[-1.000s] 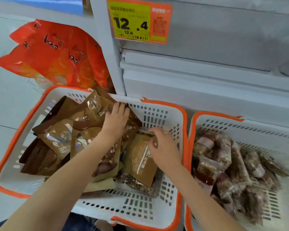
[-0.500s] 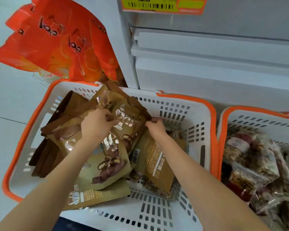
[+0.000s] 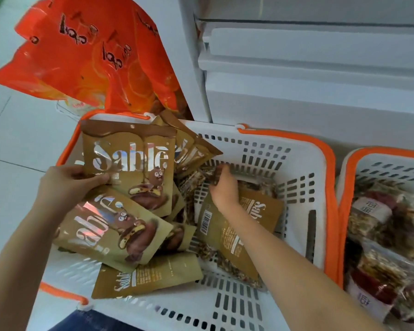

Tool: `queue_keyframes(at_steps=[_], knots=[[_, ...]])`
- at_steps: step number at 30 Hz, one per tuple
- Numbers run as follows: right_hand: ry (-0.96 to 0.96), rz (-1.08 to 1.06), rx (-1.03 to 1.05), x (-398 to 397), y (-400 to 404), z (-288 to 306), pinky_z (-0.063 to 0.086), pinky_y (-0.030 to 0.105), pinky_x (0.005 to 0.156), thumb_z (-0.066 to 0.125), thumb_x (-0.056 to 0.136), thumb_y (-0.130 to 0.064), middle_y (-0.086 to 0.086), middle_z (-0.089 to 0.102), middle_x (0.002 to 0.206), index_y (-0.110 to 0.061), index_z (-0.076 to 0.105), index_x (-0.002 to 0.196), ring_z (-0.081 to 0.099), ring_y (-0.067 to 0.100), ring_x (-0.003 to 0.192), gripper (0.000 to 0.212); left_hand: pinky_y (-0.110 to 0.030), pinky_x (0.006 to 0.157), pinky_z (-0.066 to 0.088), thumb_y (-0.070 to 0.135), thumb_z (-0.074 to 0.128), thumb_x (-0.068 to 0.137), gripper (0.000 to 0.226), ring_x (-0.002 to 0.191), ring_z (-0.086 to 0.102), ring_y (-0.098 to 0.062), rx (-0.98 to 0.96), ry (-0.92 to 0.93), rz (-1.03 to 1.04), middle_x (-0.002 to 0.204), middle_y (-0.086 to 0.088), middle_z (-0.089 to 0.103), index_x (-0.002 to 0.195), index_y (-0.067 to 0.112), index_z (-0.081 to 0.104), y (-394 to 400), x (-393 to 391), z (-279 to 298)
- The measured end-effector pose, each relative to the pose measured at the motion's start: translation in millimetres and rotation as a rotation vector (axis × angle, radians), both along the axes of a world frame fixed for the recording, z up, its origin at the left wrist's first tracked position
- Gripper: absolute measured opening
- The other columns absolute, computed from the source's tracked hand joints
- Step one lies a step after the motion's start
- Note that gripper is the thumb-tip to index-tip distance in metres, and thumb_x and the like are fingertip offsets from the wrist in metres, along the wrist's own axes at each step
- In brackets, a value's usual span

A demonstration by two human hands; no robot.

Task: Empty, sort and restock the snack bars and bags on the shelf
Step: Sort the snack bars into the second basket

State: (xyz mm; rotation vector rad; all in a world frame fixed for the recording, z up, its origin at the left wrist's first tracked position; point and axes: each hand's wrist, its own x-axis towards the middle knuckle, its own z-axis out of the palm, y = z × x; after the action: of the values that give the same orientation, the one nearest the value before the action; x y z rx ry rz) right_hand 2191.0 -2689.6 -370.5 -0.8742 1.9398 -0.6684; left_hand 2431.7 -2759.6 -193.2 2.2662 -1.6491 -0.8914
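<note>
A white basket with an orange rim point(image 3: 296, 168) stands on the floor, filled with several brown "Sable" snack bags. My left hand point(image 3: 67, 187) grips a stack of Sable bags point(image 3: 129, 168) by its left edge and holds it upright over the basket's left side. My right hand point(image 3: 221, 185) reaches toward the back wall of the basket, fingers curled on a clear pack of nut snack bars point(image 3: 194, 177) that lies under the brown bags. More Sable bags point(image 3: 234, 232) lie flat beneath my right forearm.
A second orange-rimmed basket point(image 3: 344, 187) at the right holds several clear bags of reddish-brown snacks point(image 3: 382, 235). Orange snack bags point(image 3: 93, 56) lean against the white shelf unit point(image 3: 308, 80) behind the left basket. Pale floor tiles lie at the left.
My left hand has lifted the stack of Sable bags upright and toward the left. My right hand has moved deeper to the basket's back and closed on the clear pack.
</note>
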Motion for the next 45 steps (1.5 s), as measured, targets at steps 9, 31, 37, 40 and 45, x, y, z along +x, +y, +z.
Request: queue_keyframes(at_steps=[9,31,37,40,45], knots=[[0.287,0.511,-0.012,12.4,-6.2,0.3,0.035,0.042,0.107,0.074,0.078,-0.023,0.012,0.033,0.149,-0.018,0.031,0.145,0.03,0.032,0.136,0.08,-0.054,0.08,0.055,0.028,0.083,0.068,0.029,0.075,0.071,-0.036,0.049,0.118,0.051,0.08,-0.014,0.073,0.088,0.01,0.072,-2.0,-0.3,-1.6],[0.59,1.41,0.022,15.6,-34.0,22.4,0.027,0.052,0.108,0.07,0.077,-0.045,0.001,0.033,0.151,-0.035,0.032,0.144,0.02,0.03,0.139,0.078,-0.038,0.076,0.055,0.037,0.083,0.061,0.04,0.073,0.07,-0.028,0.13,0.146,0.038,0.084,-0.009,0.074,0.094,0.016,0.073,-17.0,14.3,-13.1],[0.607,1.349,0.341,42.7,-53.3,20.5,0.036,0.065,0.101,0.067,0.076,-0.06,0.006,0.03,0.152,-0.025,0.03,0.147,0.032,0.038,0.136,0.087,-0.046,0.087,0.054,0.041,0.083,0.061,0.043,0.081,0.071,-0.027,0.145,0.1,-0.015,0.086,-0.005,0.074,0.097,0.02,0.073,-22.7,17.2,-12.4],[0.658,1.368,0.392,42.6,-52.0,23.8,0.019,0.073,0.104,0.06,0.083,-0.058,0.007,0.012,0.159,-0.025,0.015,0.152,0.011,0.041,0.143,0.088,-0.046,0.086,0.054,0.049,0.083,0.049,0.057,0.081,0.072,-0.027,0.171,0.114,-0.013,0.087,-0.004,0.075,0.099,0.023,0.073,-24.1,19.2,-9.5],[0.686,1.46,0.313,7.5,-40.6,13.5,0.049,0.053,0.092,0.072,0.067,-0.066,0.005,0.044,0.139,-0.02,0.037,0.143,0.037,0.037,0.125,0.095,-0.042,0.09,0.052,0.049,0.083,0.046,0.061,0.084,0.072,-0.025,0.143,0.17,-0.009,0.091,-0.004,0.075,0.101,0.023,0.074,-29.3,29.6,-8.9]])
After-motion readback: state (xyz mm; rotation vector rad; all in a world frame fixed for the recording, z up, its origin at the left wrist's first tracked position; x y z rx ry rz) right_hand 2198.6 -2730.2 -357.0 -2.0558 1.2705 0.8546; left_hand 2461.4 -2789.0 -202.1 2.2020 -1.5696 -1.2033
